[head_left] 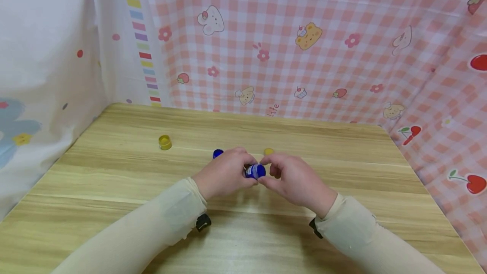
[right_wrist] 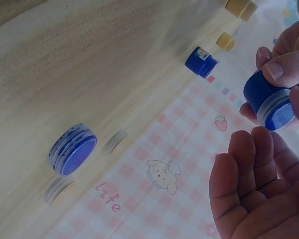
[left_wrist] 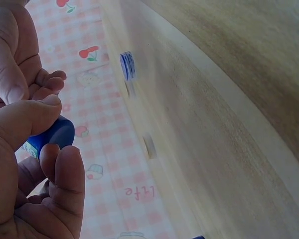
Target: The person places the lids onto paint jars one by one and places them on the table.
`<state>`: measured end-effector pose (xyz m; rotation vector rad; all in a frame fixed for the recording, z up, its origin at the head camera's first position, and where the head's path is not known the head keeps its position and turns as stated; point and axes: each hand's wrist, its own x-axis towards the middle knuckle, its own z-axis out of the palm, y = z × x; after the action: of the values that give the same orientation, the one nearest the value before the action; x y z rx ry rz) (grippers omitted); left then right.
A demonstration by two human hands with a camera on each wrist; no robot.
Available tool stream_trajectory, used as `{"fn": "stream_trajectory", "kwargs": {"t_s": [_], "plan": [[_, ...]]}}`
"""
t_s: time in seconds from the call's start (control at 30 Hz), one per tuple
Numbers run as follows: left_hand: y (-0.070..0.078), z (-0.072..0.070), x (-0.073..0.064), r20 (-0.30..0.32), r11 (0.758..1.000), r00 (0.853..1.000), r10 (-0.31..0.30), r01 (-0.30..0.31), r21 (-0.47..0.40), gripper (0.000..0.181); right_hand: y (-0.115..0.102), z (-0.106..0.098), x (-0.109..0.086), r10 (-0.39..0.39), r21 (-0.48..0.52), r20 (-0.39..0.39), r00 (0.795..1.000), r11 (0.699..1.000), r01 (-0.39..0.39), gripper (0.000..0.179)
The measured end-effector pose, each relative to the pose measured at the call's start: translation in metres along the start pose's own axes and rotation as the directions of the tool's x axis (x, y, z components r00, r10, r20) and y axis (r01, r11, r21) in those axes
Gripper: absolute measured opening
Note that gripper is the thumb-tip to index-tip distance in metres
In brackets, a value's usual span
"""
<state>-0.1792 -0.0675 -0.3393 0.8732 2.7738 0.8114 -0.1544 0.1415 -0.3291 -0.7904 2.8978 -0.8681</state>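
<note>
In the head view my left hand (head_left: 226,172) grips a small blue paint jar (head_left: 251,171) by its body, tilted so its lid faces right. Thumb and fingers of my right hand (head_left: 298,176) sit at opposite edges of the jar's blue lid (head_left: 261,170). The right wrist view shows this lid's clear rim (right_wrist: 275,105), with the right fingertips right at its lower edge. Behind my left hand stands an open blue jar (head_left: 218,153), partly hidden; its label (right_wrist: 202,54) shows in the right wrist view.
An open yellow jar (head_left: 165,142) stands at the table's back left. Behind my right hand lies a yellow lid (head_left: 269,151). The right wrist view adds a loose blue lid (right_wrist: 72,149) and a pale lid (right_wrist: 115,142). Patterned cloth (head_left: 281,67) hangs round the wooden table (head_left: 125,164).
</note>
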Motion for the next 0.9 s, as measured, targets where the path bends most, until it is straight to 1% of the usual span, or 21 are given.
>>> {"fn": "stream_trajectory", "kwargs": {"t_s": [0.1, 0.2, 0.33, 0.37, 0.5, 0.57, 0.63, 0.73, 0.9], "plan": [[-0.0002, 0.0002, -0.0003, -0.001, 1.000, 1.000, 0.005, -0.005, 0.000, 0.025, 0.0004, 0.0000, -0.0009, 0.003, 0.000, 0.000, 1.000, 1.000, -0.003, 0.032], [-0.0002, 0.0003, -0.0004, -0.003, 1.000, 1.000, 0.007, -0.007, 0.001, 0.025, 0.0003, 0.0000, -0.0010, -0.006, -0.003, -0.004, 1.000, 1.000, 0.006, 0.035], [-0.0003, 0.0005, 0.0003, 0.000, 1.000, 1.000, 0.008, -0.008, 0.001, 0.024, -0.0003, 0.0000, -0.0005, -0.013, -0.015, -0.009, 1.000, 1.000, 0.013, 0.022], [-0.0002, 0.0005, 0.0004, 0.002, 1.000, 1.000, 0.006, -0.006, 0.001, 0.025, -0.0002, 0.0000, -0.0005, -0.013, -0.016, -0.008, 1.000, 1.000, 0.013, 0.022], [-0.0001, 0.0008, 0.0003, 0.005, 1.000, 1.000, 0.006, -0.006, -0.001, 0.026, 0.0001, -0.0004, -0.0015, -0.013, -0.010, -0.009, 1.000, 1.000, 0.013, 0.032], [0.0000, 0.0010, 0.0001, 0.005, 1.000, 1.000, 0.005, -0.005, -0.003, 0.027, 0.0008, -0.0002, -0.0017, -0.023, -0.006, -0.013, 1.000, 1.000, 0.023, 0.033], [0.0000, 0.0011, 0.0002, 0.006, 1.000, 1.000, 0.004, -0.004, -0.005, 0.026, 0.0010, 0.0000, -0.0016, -0.036, -0.002, -0.018, 0.999, 0.999, 0.036, 0.029], [0.0005, 0.0010, 0.0001, 0.008, 1.000, 1.000, 0.001, -0.001, -0.005, 0.025, 0.0013, 0.0005, -0.0014, -0.034, 0.001, -0.016, 0.999, 0.999, 0.034, 0.021], [0.0008, 0.0011, 0.0000, 0.008, 1.000, 1.000, 0.001, -0.001, -0.004, 0.026, 0.0017, 0.0004, -0.0015, -0.010, 0.008, -0.003, 1.000, 1.000, 0.010, 0.034]]}}
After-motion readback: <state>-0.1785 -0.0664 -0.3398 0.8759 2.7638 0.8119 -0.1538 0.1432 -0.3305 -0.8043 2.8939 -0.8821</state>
